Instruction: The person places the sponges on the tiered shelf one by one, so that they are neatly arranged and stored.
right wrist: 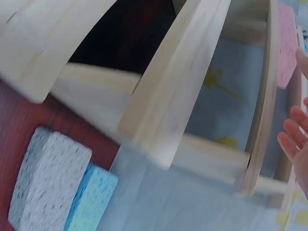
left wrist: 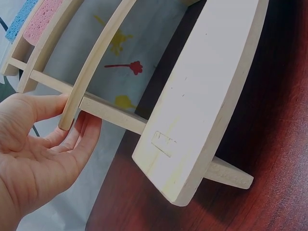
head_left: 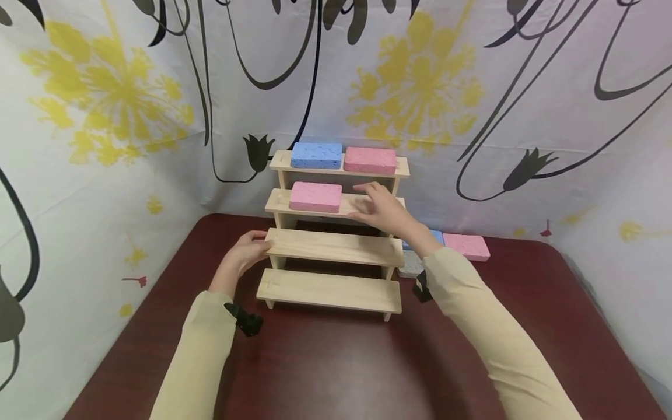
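Note:
A four-tier wooden step rack (head_left: 331, 290) stands on the table. My left hand (head_left: 245, 254) grips the left end of its second tier from the bottom; in the left wrist view the thumb lies above the board (left wrist: 89, 72) and the fingers below. My right hand (head_left: 387, 211) is over the right part of the third tier, fingers spread and slightly bent, holding nothing. On that tier, left of the right hand, lies a pink sponge (head_left: 315, 197). The top tier bears a blue sponge (head_left: 317, 156) and another pink sponge (head_left: 370, 161) side by side.
Right of the rack, partly behind my right forearm, lie a grey sponge (right wrist: 55, 178), a blue sponge (right wrist: 94, 197) and a pink sponge (head_left: 466, 247) on the dark red table (head_left: 325, 373). A patterned cloth (head_left: 315, 111) hangs behind and along both sides.

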